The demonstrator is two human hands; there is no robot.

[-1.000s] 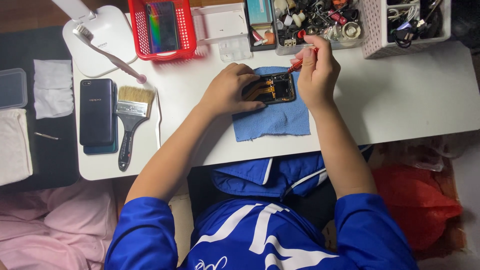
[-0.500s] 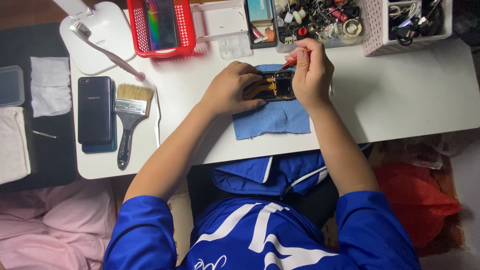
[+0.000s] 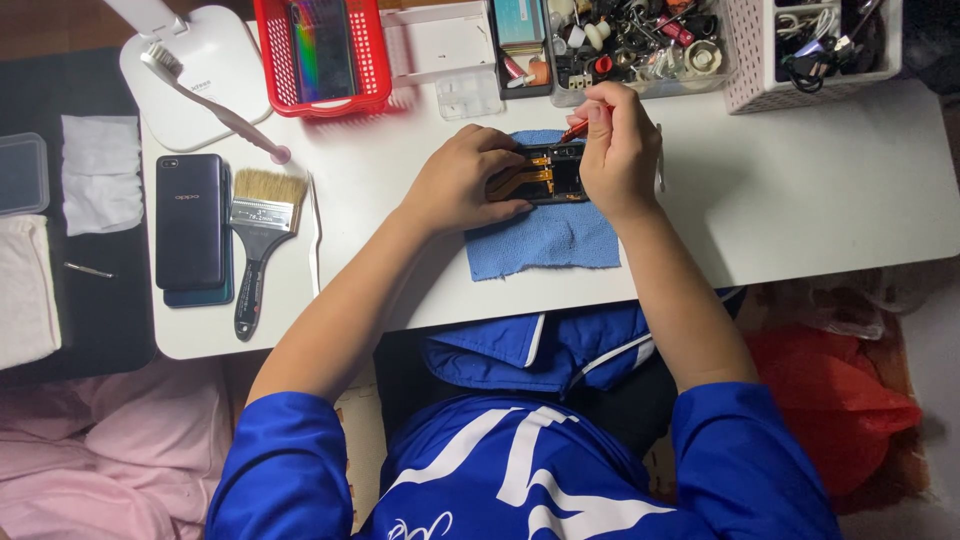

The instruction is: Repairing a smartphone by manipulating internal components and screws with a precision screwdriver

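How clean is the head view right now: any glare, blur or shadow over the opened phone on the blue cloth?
Head view: light is even and sharp across the white table; the opened black phone on the blue cloth is partly hidden by the left hand and right hand, which holds a red-handled tool; rainbow glare shows only on the screen in the red basket.

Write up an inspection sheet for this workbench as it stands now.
Surface: white table, blue cloth under the work.
Job's things: opened phone on the cloth; red-handled tool.
Clutter: paintbrush, dark phone, toothbrush, red basket, parts tray.
Hands: left hand steadies the opened phone; right hand holds the tool.
Cables: tangled in the white basket.
Surroundings: pink fabric, red bag.
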